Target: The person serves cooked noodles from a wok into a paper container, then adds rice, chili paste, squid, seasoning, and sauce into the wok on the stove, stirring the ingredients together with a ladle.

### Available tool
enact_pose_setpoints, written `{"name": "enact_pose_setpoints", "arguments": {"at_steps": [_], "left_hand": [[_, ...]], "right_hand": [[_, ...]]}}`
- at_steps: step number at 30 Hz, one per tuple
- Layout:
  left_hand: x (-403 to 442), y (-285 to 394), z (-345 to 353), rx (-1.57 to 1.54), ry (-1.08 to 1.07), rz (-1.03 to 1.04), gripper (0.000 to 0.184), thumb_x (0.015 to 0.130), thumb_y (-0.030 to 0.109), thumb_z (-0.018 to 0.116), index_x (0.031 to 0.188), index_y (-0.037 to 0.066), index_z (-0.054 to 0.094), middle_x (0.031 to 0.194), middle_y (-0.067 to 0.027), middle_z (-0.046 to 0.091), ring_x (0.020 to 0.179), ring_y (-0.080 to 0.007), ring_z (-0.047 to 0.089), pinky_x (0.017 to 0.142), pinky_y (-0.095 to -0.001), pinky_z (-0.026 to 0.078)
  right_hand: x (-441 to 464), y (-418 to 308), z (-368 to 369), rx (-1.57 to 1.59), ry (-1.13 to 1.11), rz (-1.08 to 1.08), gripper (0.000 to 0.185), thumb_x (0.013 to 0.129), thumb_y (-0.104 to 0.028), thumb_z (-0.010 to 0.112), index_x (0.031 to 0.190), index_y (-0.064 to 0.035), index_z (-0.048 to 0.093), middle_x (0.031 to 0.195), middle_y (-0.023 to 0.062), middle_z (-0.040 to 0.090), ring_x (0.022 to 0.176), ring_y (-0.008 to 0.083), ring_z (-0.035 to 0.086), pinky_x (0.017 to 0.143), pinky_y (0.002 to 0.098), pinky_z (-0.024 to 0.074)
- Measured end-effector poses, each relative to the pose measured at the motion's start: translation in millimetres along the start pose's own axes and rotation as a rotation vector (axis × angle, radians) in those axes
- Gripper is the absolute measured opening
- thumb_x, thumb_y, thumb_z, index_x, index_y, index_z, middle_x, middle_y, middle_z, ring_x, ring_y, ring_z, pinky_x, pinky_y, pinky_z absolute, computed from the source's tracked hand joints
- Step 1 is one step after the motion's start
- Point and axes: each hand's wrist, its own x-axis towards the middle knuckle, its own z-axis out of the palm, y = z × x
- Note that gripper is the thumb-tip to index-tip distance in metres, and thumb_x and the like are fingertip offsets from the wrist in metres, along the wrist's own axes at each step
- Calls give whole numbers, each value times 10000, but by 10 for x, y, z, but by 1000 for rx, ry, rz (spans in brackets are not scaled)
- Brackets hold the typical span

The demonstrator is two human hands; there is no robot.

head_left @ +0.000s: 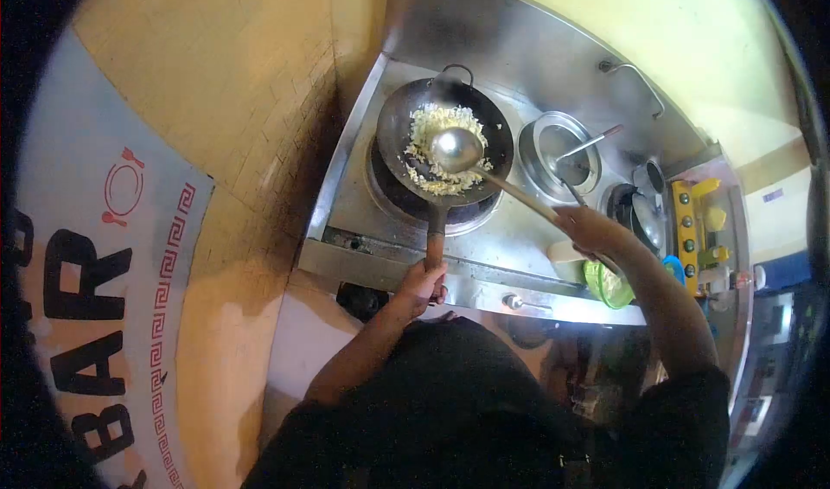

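Note:
My left hand (421,285) is wrapped round the wooden handle of a dark wok (399,126), which sits over the left burner. In the wok lies a heap of pale, chopped food (443,122), whitish and yellow; its exact kind I cannot tell. My right hand (592,231) grips the long handle of a ladle (456,149). The ladle's round metal bowl is over the food inside the wok, its underside facing up. Below my right forearm is a green basket (610,285) with pale contents.
Right of the wok stands a metal pot (562,154) with utensils resting in it. Farther right are a dark pan (644,221) and a shelf with yellow items (687,221). A tap (635,78) juts from the steel backsplash. A tiled wall (259,143) borders the left side.

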Motion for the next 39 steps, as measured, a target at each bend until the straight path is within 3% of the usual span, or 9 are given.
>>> {"name": "enact_pose_setpoints", "arguments": {"at_steps": [3,4,13,18,25,29,33,36,39], "left_hand": [[-67,84,89,-16,10,9,215,883,219,595,890,77,434,628,-13,436,452,-160,496,360,-305,405],[-80,55,81,-16,12,2,213,882,215,594,887,76,432,627,-13,436,452,-160,496,361,-305,405],[54,-63,89,7,-18,39,188,890,205,574,866,80,436,615,-17,442,450,-162,495,361,-318,406],[56,-59,43,-6,-7,50,193,890,222,576,856,79,451,617,-21,456,468,-164,512,371,-320,418],[79,-119,-66,37,-17,19,216,880,254,595,876,83,463,667,-28,488,483,-167,530,376,-327,424],[117,-46,-57,42,-2,34,218,880,258,597,888,85,463,677,-33,490,483,-169,530,375,-325,421],[133,-134,-64,10,-4,19,216,881,252,599,896,87,461,669,-32,484,484,-170,531,381,-323,425],[134,-135,26,-17,-70,38,216,882,250,600,888,88,458,660,-26,479,483,-167,528,383,-328,431],[50,-86,127,67,-4,43,216,879,253,604,875,96,456,655,-18,477,480,-162,520,382,-327,429]], "right_hand": [[-154,280,341,-198,128,-131,258,946,-173,402,1143,-42,504,795,218,645,694,380,644,644,470,530],[-132,127,474,-150,139,18,262,941,-194,419,1142,-54,512,828,233,646,751,411,640,701,494,517],[975,-326,262,223,137,139,333,932,-171,401,1254,-86,428,707,192,626,566,317,635,450,441,491],[966,399,664,-337,265,-87,380,905,-142,407,1279,-80,381,759,252,623,677,412,635,611,530,492],[905,-55,878,-177,163,41,326,917,-167,393,1225,-68,436,820,243,635,721,413,634,655,529,497],[645,703,593,-216,248,-179,404,869,-66,417,1273,-86,416,796,245,635,615,366,640,535,468,537],[165,-16,166,-26,119,220,534,857,-34,398,1381,-122,335,774,217,642,553,313,633,421,417,516],[996,698,804,-302,347,-117,530,866,-43,380,1389,-118,341,778,215,633,475,264,591,369,381,469],[578,-90,265,112,151,77,502,869,-63,405,1369,-109,384,717,199,623,492,257,596,413,384,476]]}}
